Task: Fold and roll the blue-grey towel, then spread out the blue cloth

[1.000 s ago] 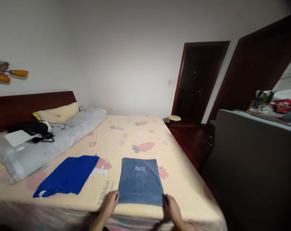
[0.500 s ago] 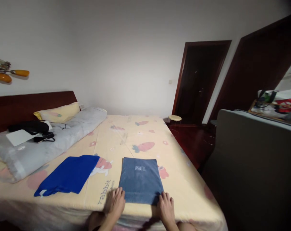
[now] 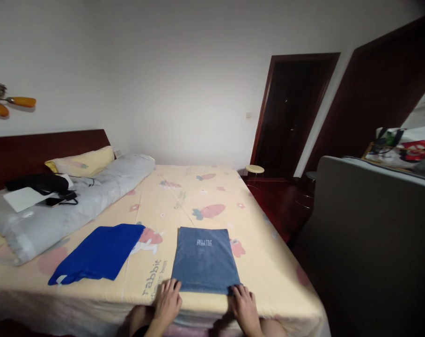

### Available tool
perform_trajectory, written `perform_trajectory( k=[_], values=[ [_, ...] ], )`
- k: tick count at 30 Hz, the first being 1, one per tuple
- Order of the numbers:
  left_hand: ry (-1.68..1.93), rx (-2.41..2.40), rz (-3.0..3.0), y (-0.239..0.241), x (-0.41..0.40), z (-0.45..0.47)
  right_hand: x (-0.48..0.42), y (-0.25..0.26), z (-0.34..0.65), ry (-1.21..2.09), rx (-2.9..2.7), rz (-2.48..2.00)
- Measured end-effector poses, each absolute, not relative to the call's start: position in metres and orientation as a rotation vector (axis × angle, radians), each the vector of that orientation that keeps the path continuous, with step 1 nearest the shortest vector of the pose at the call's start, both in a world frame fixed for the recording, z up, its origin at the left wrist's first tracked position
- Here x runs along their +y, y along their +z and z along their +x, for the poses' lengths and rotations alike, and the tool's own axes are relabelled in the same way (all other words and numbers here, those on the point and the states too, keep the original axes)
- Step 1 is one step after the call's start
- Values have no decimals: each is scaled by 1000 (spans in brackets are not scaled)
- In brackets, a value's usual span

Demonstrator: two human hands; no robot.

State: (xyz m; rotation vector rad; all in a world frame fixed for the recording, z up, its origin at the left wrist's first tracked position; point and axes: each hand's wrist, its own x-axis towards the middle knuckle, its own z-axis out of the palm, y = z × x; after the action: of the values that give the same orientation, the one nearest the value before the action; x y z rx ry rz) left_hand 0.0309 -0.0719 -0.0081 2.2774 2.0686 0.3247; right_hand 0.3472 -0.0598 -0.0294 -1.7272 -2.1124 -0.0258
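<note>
One grey quilt [image 3: 124, 172] along the left side of the patterned yellow bed [image 3: 268, 276]. Next, a bright blue cloth [image 3: 100, 252], flat toward the near left corner. Then a curled left hand [image 3: 169, 299], touching the near left corner of a folded blue-grey cloth [image 3: 205, 264], flat just inside the bed's near edge, with white lettering [image 3: 204, 243] toward its far side. Last, a curled right hand [image 3: 245, 304] at the cloth's near right corner. Grip of both: cannot tell whether pinching fabric or only resting.
</note>
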Motion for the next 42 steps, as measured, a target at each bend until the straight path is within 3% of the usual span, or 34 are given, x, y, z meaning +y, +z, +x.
perform_trajectory(
  k=[5, 16, 26, 36, 42],
  values=[
    [374, 1994, 2376, 2, -78, 6, -62, -17, 366, 2, -2131, -1760],
    [348, 1657, 2479, -3, -62, 96, -55, -27, 276, 369, -2343, -1548],
    [372, 1696, 2548, -15, -78, 5, -56, -50, 389, 239, -2311, -1604],
    [375, 1843, 2400, -2, -50, 11, -35, -29, 368, -27, -2258, -1668],
    [394, 1818, 2354, 13, -61, 3, -50, -2, 372, 207, -2223, -1593]
  ],
)
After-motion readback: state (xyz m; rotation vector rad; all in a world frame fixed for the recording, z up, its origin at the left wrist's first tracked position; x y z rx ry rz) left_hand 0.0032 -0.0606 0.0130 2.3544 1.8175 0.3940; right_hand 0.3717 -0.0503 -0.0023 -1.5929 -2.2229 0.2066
